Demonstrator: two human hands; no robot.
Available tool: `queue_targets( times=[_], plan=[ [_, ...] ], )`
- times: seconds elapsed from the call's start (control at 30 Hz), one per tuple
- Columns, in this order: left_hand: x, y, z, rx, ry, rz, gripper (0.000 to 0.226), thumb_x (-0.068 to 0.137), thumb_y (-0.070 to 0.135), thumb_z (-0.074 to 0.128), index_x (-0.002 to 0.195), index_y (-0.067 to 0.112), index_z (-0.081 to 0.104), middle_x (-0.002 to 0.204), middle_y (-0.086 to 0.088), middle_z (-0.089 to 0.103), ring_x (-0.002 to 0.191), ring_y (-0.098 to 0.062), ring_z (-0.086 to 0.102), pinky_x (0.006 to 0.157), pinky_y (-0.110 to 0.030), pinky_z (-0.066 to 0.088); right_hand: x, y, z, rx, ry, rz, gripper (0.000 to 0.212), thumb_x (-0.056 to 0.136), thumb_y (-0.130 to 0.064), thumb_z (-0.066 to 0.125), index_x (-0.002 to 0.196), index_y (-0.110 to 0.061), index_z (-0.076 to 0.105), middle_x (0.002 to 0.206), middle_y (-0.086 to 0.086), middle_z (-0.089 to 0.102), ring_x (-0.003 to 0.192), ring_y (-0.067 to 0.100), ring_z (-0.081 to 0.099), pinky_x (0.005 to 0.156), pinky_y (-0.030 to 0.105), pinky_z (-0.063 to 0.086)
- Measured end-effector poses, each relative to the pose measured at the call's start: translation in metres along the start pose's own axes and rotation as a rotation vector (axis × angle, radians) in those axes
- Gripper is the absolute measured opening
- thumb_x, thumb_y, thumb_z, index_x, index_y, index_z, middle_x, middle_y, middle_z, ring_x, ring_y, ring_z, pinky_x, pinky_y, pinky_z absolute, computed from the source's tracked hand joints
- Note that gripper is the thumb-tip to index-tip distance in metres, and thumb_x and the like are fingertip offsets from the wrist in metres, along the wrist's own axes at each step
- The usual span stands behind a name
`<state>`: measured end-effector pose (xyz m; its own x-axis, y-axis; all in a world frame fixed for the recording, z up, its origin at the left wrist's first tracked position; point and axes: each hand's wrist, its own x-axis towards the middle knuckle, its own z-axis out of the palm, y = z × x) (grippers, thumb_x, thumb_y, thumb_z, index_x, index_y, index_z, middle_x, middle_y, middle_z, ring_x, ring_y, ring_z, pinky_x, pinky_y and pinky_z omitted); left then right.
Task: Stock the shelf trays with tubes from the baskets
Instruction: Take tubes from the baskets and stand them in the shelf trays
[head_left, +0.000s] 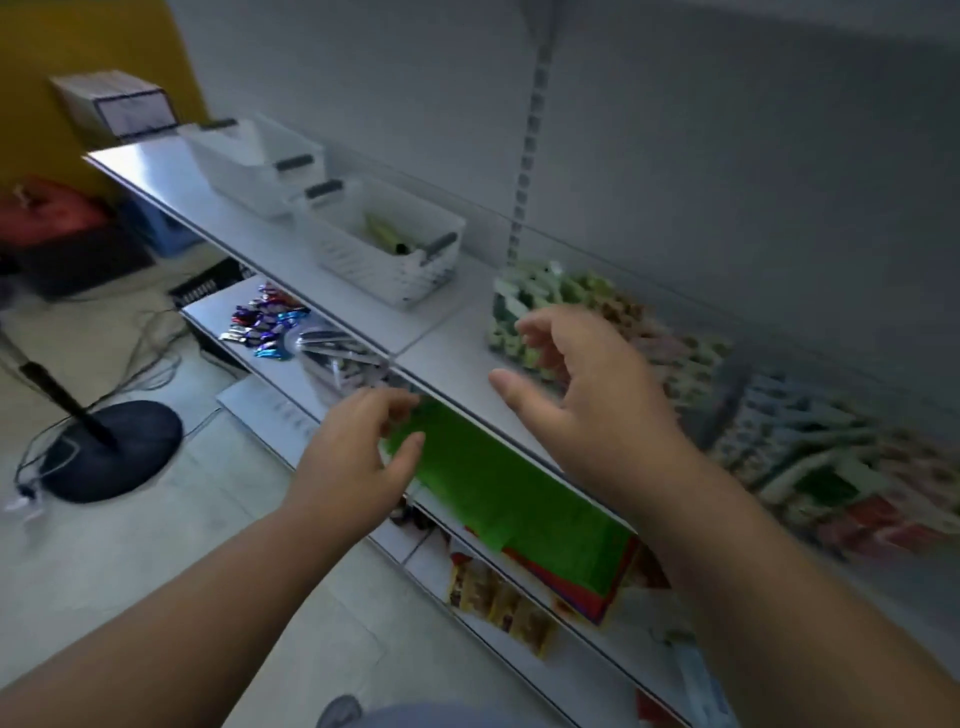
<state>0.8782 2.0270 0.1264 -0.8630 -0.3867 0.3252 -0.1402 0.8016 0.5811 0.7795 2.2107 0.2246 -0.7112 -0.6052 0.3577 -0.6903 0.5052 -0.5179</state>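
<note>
Two hands reach out mid-frame, both loosely spread and holding nothing: the left hand (358, 457) over the green packets (498, 488) on the lower shelf, the right hand (576, 384) over the top shelf (291, 249). Right of centre, blurred tubes (524, 306), pale green and white, stand packed in a clear tray. Upper left of them, a white basket (379, 244) holds one yellowish-green tube (387, 236) with a dark cap.
</note>
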Motion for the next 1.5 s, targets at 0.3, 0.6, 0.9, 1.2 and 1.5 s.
queue_targets(
  times=[0.3, 0.6, 0.9, 1.2, 1.5],
  plan=[
    [0.055, -0.131, -0.095, -0.037, 0.003, -0.051, 0.033, 0.085, 0.026, 0.067, 0.117, 0.026, 0.059, 0.096, 0.016, 0.056, 0.088, -0.001, 0.053, 0.076, -0.021, 0.046, 0.108, -0.092, 0.106, 0.04, -0.056, 0.02, 0.038, 0.087, -0.047, 0.061, 0.119, -0.028, 0.053, 0.105, -0.015, 0.05, 0.086, -0.003, 0.046, 0.074, 0.018, 0.04],
    [0.196, -0.175, -0.079, -0.152, 0.002, 0.042, 0.033, 0.085, 0.033, 0.063, 0.117, 0.025, 0.059, 0.1, 0.012, 0.058, 0.09, -0.005, 0.055, 0.082, -0.032, 0.05, 0.251, -0.037, 0.142, -0.043, -0.034, 0.165, 0.022, 0.088, -0.039, 0.064, 0.105, -0.027, 0.054, 0.096, -0.013, 0.055, 0.083, 0.003, 0.053, 0.073, 0.023, 0.042],
    [0.307, -0.22, -0.091, -0.139, -0.084, 0.154, 0.027, 0.088, 0.031, 0.062, 0.115, 0.029, 0.058, 0.101, 0.014, 0.057, 0.089, -0.004, 0.053, 0.082, -0.031, 0.05, 0.381, 0.013, 0.222, -0.253, -0.342, 0.284, 0.042, 0.089, -0.035, 0.064, 0.125, -0.016, 0.055, 0.118, 0.004, 0.06, 0.104, 0.021, 0.058, 0.085, 0.031, 0.047],
    [0.395, -0.272, -0.089, -0.255, -0.3, 0.408, 0.023, 0.087, 0.031, 0.062, 0.11, 0.031, 0.059, 0.099, 0.017, 0.055, 0.092, -0.003, 0.053, 0.081, -0.025, 0.049, 0.416, 0.017, 0.286, -0.55, -0.605, 0.525, 0.018, 0.092, -0.009, 0.045, 0.105, -0.01, 0.057, 0.109, 0.01, 0.059, 0.086, 0.022, 0.053, 0.073, 0.03, 0.04],
    [0.442, -0.249, -0.071, -0.199, -0.492, 0.638, 0.021, 0.086, 0.03, 0.066, 0.106, 0.034, 0.061, 0.095, 0.02, 0.055, 0.081, 0.005, 0.052, 0.064, -0.005, 0.037, 0.361, -0.056, 0.201, -0.264, 0.129, 0.607, 0.027, 0.079, -0.022, 0.068, 0.104, -0.022, 0.059, 0.095, -0.003, 0.052, 0.079, 0.011, 0.052, 0.065, 0.027, 0.042]
  ],
)
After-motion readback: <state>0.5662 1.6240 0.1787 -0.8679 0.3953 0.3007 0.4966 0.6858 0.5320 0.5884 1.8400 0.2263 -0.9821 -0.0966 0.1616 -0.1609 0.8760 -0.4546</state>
